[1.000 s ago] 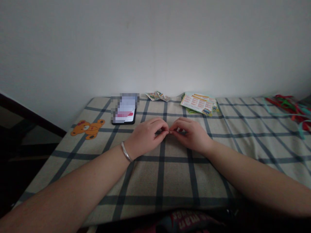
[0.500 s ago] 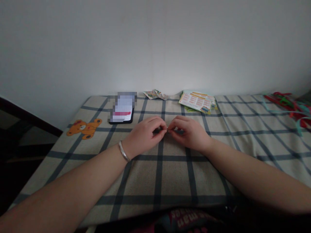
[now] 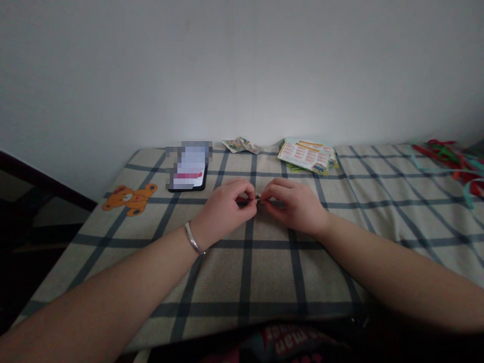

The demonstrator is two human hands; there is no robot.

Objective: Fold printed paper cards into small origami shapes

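My left hand (image 3: pixel 229 204), with a silver bangle (image 3: pixel 192 238) at its wrist, is closed in a pinch over the middle of the cloth. Facing it, my right hand (image 3: pixel 295 205) is pinched too, its fingertips almost meeting those of the left. Between the two sets of fingertips shows a tiny piece with pale and dark patches (image 3: pixel 257 197). Most of that piece is hidden by the fingers, and its kind is too small to tell.
Checked cloth (image 3: pixel 212 282) covers the table against a white wall. Behind my hands lie a phone (image 3: pixel 189 169), small printed scraps (image 3: pixel 242 145) and a stack of printed cards (image 3: pixel 304 155). A bear cutout (image 3: pixel 130 199) lies left; red and green ribbons (image 3: pixel 449 159) lie right.
More of the tiny piece shows between my fingertips now. The left fingers have curled slightly; both hands stay in nearly the same spot. The view has shifted a little.
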